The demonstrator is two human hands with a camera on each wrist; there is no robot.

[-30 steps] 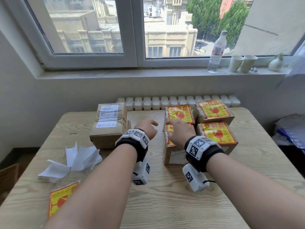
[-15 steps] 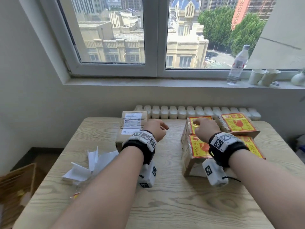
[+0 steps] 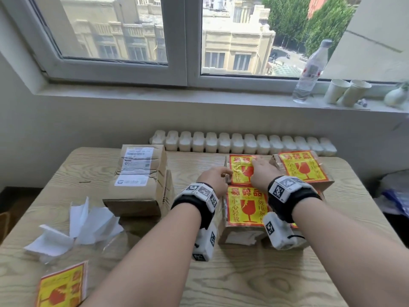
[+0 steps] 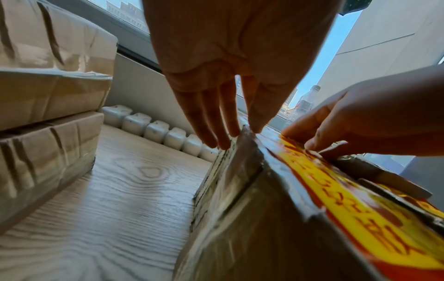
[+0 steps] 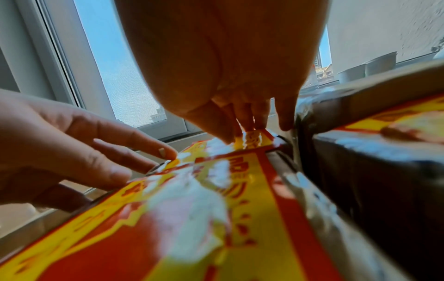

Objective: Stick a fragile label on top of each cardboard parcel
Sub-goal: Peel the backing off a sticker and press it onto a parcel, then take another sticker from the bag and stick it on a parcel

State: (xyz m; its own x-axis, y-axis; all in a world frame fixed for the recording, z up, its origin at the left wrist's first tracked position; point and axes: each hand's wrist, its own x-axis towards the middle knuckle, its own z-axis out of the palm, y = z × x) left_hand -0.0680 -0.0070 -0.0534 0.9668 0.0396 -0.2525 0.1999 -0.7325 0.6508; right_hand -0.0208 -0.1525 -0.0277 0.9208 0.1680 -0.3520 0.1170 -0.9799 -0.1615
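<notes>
Several brown cardboard parcels with yellow-and-red fragile labels sit grouped at the table's right. My right hand [image 3: 260, 171] presses its straight fingertips [image 5: 250, 131] on the far end of the label [image 3: 240, 173] atop the back-left parcel [image 3: 228, 165]. My left hand [image 3: 215, 177] lies with fingers extended [image 4: 230, 136], touching that parcel's left top edge. The front-left parcel's label [image 3: 245, 209] lies flat. Two stacked parcels without fragile labels [image 3: 137, 180] stand to the left. A loose fragile label [image 3: 62, 286] lies at the table's near left.
Crumpled white backing papers [image 3: 73, 227] lie left of my arms. Behind the table [image 3: 221, 284] runs a white radiator [image 3: 241, 144]. A water bottle [image 3: 309, 72], two paper cups [image 3: 347, 91] and a small vase [image 3: 396, 96] stand on the windowsill.
My right hand moved from the front-left parcel to the back-left parcel's label. My left hand shifted right from the gap between the stacks to touch that parcel's edge.
</notes>
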